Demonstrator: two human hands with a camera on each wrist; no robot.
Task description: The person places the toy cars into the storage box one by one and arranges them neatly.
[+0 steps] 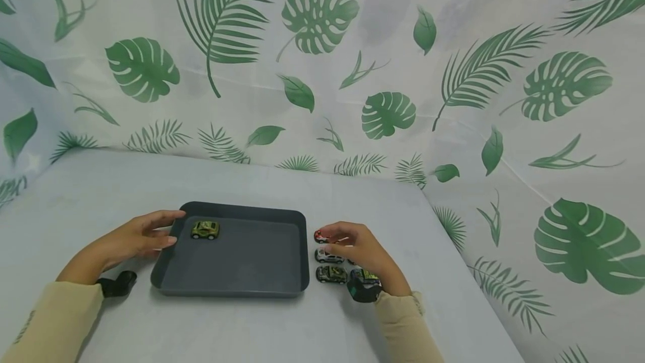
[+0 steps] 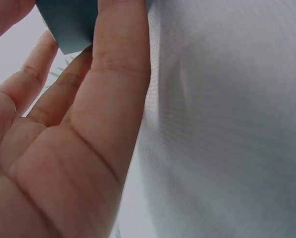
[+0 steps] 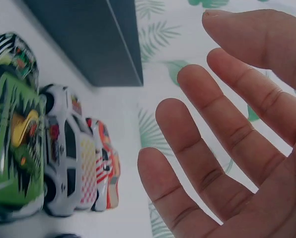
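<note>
Toy cars [image 1: 331, 274] lie near the loosely spread right grip [image 1: 360, 246]

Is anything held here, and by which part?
The left hand touches the tray at its left rim; whether it grips cannot be told. The right hand holds nothing.

Spread fingers [image 3: 221, 111] near green, white and red toy cars [image 3: 62, 148] and dark tray [image 3: 96, 44].

In head view, the right hand [image 1: 364, 246] partly hides a red car [image 1: 319, 236].
</note>
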